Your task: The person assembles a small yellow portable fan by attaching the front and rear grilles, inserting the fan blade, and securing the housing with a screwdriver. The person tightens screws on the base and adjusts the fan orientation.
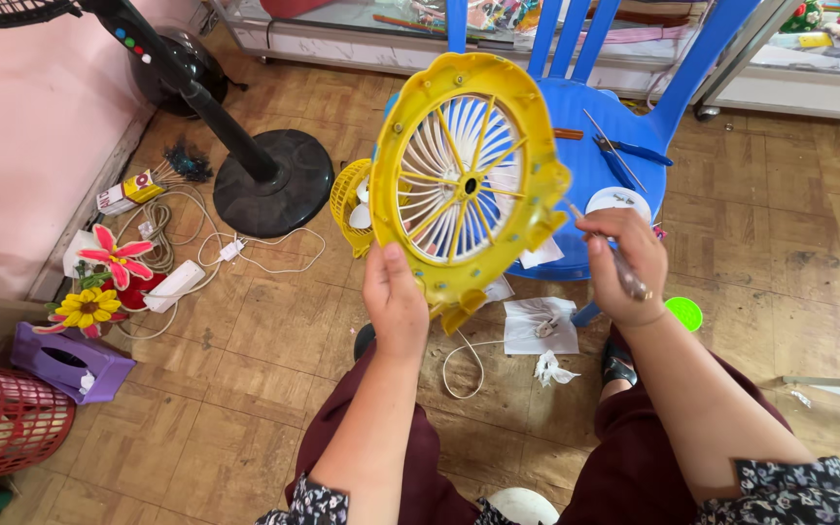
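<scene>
A blue chair (pixel 624 146) stood just beyond the fingers, a white lid (pixel 617 201) and pliers (pixel 614 160) on its seat. Left of the fingers stood a black fan base (pixel 274 183); farther left lay plastic flowers (pixel 99 282), a purple box (pixel 65 362) and a red basket (pixel 2 423). A green cap (pixel 683 313) lay to their right.

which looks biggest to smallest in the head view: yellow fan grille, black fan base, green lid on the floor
1. yellow fan grille, though it is held close to the camera
2. black fan base
3. green lid
</scene>
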